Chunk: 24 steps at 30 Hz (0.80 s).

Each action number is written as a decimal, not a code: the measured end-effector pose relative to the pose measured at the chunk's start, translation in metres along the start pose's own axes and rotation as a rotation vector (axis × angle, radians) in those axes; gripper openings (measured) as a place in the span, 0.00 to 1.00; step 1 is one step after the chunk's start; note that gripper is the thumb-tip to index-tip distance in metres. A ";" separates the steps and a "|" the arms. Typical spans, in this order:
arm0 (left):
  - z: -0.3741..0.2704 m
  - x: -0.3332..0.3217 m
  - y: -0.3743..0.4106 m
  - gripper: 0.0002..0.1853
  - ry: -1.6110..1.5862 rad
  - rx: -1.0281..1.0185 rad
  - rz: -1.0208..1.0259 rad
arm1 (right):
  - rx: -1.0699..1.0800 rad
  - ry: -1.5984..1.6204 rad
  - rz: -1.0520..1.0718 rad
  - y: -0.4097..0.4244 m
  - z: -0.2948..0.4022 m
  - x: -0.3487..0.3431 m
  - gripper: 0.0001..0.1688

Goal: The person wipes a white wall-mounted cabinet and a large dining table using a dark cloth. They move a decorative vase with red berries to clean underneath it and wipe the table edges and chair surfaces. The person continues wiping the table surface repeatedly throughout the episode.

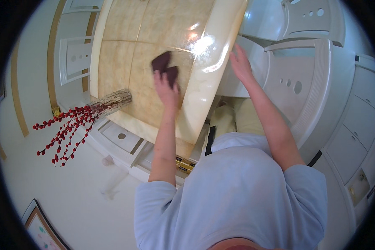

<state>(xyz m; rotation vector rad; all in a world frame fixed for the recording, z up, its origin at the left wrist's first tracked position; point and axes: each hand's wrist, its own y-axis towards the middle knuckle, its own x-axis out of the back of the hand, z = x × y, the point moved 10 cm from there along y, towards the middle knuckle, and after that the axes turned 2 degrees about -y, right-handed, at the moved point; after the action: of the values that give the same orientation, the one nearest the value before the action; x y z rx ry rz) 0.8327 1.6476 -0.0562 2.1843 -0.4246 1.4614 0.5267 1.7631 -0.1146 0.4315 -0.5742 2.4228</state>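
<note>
A dark brown cloth [162,62] lies bunched on the glossy, stone-patterned table top [118,59]. My left hand [167,90] is on the cloth's near part, with fingers spread over it; the cloth looks slightly blurred. Just off the table's right edge is my right hand [241,64], holding nothing, its fingers apart and near the rim, above a white chair seat. Whether it touches the rim I cannot tell.
A bark-textured vase [112,101] with red berry branches [70,125] stands at the table's left edge. White chairs [300,68] line the right side, and more white chairs [122,136] are at the left and near sides. Gold-coloured boxes [185,165] are below the near corner.
</note>
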 end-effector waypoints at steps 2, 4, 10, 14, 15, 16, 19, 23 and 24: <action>0.068 0.006 0.001 0.34 0.068 0.251 -0.152 | -0.060 0.041 0.083 0.003 0.008 -0.012 0.39; 0.086 -0.003 0.015 0.36 0.047 0.472 -0.200 | -0.130 0.002 0.139 0.003 0.010 -0.018 0.42; -0.131 -0.068 0.085 0.33 -0.341 -0.130 0.007 | -0.146 0.071 0.139 0.004 0.007 -0.014 0.43; -0.181 -0.071 0.073 0.35 -0.411 -0.304 0.199 | -0.239 0.236 0.206 0.012 -0.010 -0.011 0.39; -0.166 -0.067 0.074 0.35 -0.383 -0.324 0.208 | -0.168 0.151 0.164 0.014 -0.003 -0.004 0.38; -0.147 -0.064 0.075 0.35 -0.361 -0.350 0.221 | -0.101 0.065 0.114 0.019 0.000 0.004 0.36; -0.066 -0.039 0.088 0.33 -0.236 -0.173 0.094 | 0.054 -0.099 -0.021 0.027 0.024 0.021 0.33; 0.101 -0.007 0.086 0.33 0.213 0.204 -0.136 | 0.277 -0.245 -0.125 0.040 0.061 0.020 0.32; 0.118 -0.006 0.092 0.34 0.120 0.364 -0.156 | 0.306 -0.294 -0.150 0.047 0.067 0.018 0.32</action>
<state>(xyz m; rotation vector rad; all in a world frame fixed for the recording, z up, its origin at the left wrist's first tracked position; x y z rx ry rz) 0.8759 1.5065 -0.0799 2.3219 0.0588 1.6737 0.4951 1.7051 -0.0640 0.9369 -0.2762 2.3213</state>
